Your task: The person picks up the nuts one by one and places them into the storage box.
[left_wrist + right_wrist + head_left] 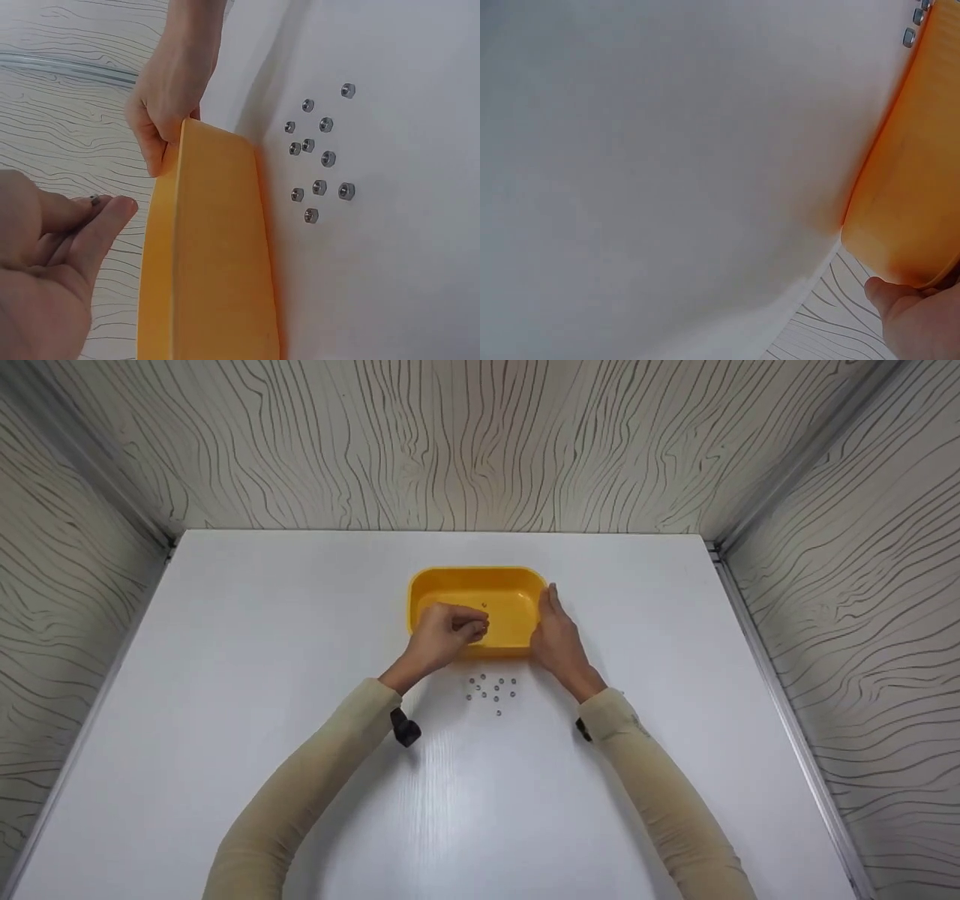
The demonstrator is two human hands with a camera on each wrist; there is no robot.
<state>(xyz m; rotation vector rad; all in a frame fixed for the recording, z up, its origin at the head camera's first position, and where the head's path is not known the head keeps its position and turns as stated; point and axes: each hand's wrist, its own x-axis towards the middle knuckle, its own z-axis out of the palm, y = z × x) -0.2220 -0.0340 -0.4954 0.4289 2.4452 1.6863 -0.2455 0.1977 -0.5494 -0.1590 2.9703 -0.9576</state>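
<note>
A yellow plastic bin (477,651) stands on the white table. Over its inside, my left hand (441,636) pinches a small metal nut (94,200) between thumb and fingertips. At the bin's right end my right hand (559,641) grips the wall by the rim, its thumb (885,291) showing low in the right wrist view. One small nut (484,604) lies on the bin floor. Several loose hex nuts (328,159) are scattered on the table just in front of the bin, on the side nearer to me.
The white table (262,660) stretches out on both sides of the bin. Behind it rises a panel (450,450) with a wood-grain pattern, and similar panels stand at left and right. A dark wrist device (406,729) sits below the left sleeve's cuff.
</note>
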